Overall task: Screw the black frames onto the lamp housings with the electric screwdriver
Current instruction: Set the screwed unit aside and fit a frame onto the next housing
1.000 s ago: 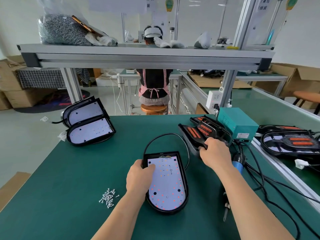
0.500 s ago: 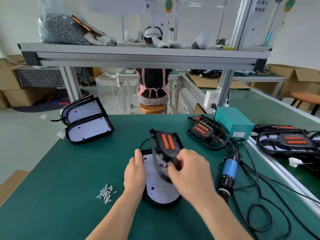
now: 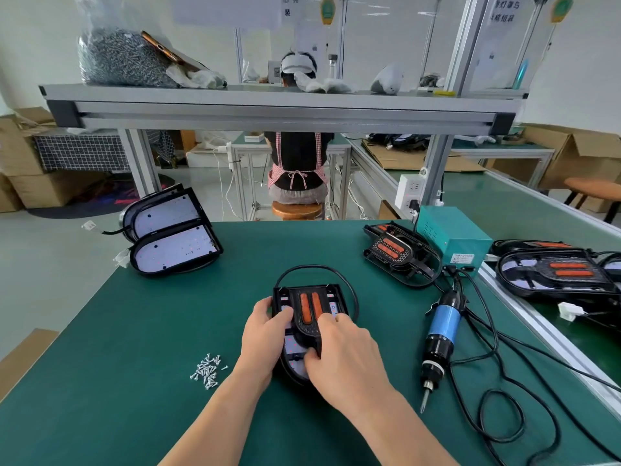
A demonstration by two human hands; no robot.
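Down out of mid-air, where my right hand was carrying it half a second ago, the black plastic frame with two orange strips is now lying flat on the black D-shaped lamp housing in the middle of the green surface. My right hand is curling over the frame's near end, forefinger stretched along it. My left hand is gripping the housing's left edge, thumb across the frame. I'm judging it seated but not fastened: driving comes next. The blue-and-black electric screwdriver is lying untouched to my right, and the small silver screws are waiting heaped to my left. Spare frames are sitting by the teal metal box. Two white-faced housings are resting far left. Beyond the aluminium shelf, a seated person is facing away.
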